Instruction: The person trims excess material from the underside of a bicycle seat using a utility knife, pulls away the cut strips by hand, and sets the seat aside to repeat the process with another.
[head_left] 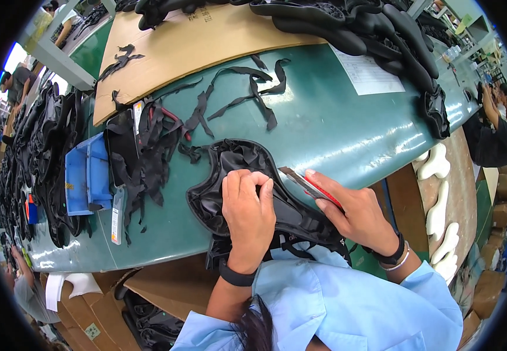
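Observation:
A black bicycle saddle [233, 153] lies upside down at the table's near edge, its wrinkled cover folded inward along the rim. Over its wide end, my left hand [247, 207] is closed, thumb against curled fingers; what they pinch, if anything, is hidden. My right hand [359, 216] grips a red-handled utility knife [322, 193]. The blade points up and left, just above the saddle's right edge. Beyond the saddle lie dark cut-off strips [258, 96], with more heaped in a tangle [154, 149] to its left.
A blue plastic bin [86, 175] stands at the left, beside stacked black saddles [54, 146]. More saddles [359, 35] line the far side, near a cardboard sheet [206, 44] and a paper form [365, 73]. White foam pieces [438, 207] lie at the right. A co-worker [496, 123] is beyond.

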Demonstrator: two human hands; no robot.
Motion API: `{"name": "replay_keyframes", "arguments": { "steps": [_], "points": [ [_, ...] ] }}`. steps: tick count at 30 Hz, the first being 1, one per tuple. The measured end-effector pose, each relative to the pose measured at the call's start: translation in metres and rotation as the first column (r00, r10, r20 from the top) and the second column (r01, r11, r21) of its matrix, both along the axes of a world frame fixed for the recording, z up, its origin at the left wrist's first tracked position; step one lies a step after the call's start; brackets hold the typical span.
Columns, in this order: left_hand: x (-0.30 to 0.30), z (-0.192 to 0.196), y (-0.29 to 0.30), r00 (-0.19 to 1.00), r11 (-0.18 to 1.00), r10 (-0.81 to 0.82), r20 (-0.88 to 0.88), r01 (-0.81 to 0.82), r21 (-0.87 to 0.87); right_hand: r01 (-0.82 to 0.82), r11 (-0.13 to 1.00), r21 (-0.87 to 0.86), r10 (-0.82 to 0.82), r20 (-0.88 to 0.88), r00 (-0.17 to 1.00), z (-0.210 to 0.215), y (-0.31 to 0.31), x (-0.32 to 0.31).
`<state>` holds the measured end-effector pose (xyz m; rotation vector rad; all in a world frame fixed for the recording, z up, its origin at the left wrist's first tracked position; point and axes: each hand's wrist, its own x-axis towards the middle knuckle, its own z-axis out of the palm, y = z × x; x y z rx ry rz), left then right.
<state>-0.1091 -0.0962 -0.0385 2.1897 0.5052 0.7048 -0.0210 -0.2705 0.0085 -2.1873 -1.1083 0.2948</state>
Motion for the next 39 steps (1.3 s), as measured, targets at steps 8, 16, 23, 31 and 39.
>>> {"name": "replay_keyframes", "arguments": {
  "steps": [8,16,23,31,39],
  "points": [
    [-0.002,-0.001,0.005,0.988,0.939,-0.065,0.139,0.107,-0.327,-0.136,0.965,-0.225,0.13,-0.041,0.991,0.004,0.003,0.009],
    [-0.004,-0.003,0.008,0.992,0.994,0.019,0.123,-0.005,-0.111,-0.12,0.948,-0.296,0.104,-0.072,0.992,0.011,-0.007,-0.006],
    [-0.003,0.008,-0.002,0.997,0.997,-0.072,0.0,0.072,0.025,0.094,0.995,0.03,-0.09,-0.124,0.988,-0.003,-0.012,-0.01],
    [0.002,-0.001,-0.001,0.994,0.993,-0.098,-0.048,0.1,0.055,0.044,0.999,0.01,-0.043,-0.022,0.999,-0.005,0.003,-0.001],
    [-0.009,-0.003,0.004,0.99,0.99,-0.138,0.005,0.138,-0.02,-0.101,0.992,-0.079,0.099,-0.032,0.995,0.0,0.006,0.011]
  ]
}}
